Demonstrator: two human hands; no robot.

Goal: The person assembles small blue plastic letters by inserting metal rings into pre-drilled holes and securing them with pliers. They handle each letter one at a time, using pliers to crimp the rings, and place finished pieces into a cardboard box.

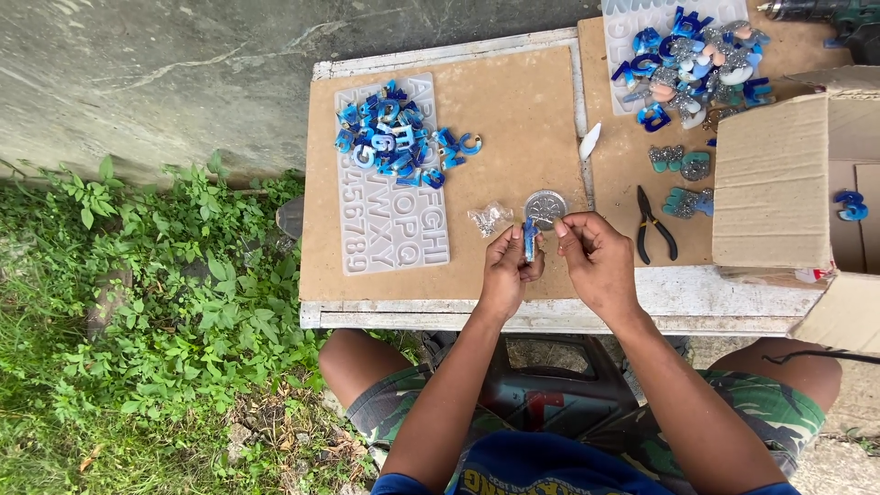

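My left hand (507, 270) pinches a small blue resin letter piece (530, 236), held upright over the brown board (513, 110). My right hand (596, 257) is beside it, fingertips pinched together near the top of the piece; what they hold is too small to tell. Just beyond my fingers lies a round silver glitter disc (546, 205). A small clear bag of metal bits (488, 218) lies left of the disc.
A clear silicone letter mould (394, 220) carries a pile of blue resin letters (394, 137). Black pliers (654, 225) lie to the right. A second mould with more letters (692, 55) is at the back, an open cardboard box (788, 183) at right. Weeds grow at left.
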